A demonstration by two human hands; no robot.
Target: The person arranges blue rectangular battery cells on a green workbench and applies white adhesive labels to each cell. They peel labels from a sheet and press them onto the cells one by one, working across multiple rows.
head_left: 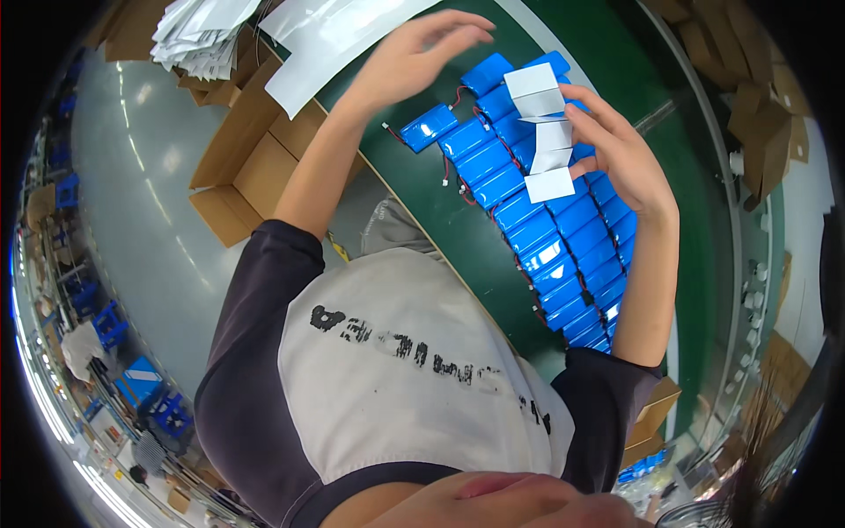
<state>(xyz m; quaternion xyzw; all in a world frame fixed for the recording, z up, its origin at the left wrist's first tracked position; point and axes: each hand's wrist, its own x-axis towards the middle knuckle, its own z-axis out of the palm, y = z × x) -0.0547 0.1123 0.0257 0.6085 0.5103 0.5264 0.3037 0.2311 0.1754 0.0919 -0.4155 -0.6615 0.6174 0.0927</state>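
My left hand [436,42] hovers over the far left part of the green table, near a white sheet. Its fingers are stretched out and nothing is in them. My right hand [618,151] pinches several small creased white paper cards [554,135], which hang in a staggered row between thumb and fingers. Beneath the cards lie rows of blue-wrapped battery packs [528,220] with thin red and black wires and small white plugs. One battery pack [429,128] sits apart at the left end, nearest to my left hand. The cards hide some packs.
The green table [449,216] has its near edge against my body. A white sheet [330,44] lies on its far left. An open cardboard box [255,172] stands left of the table, below a stack of white papers [201,35]. More cardboard [766,132] is at the right.
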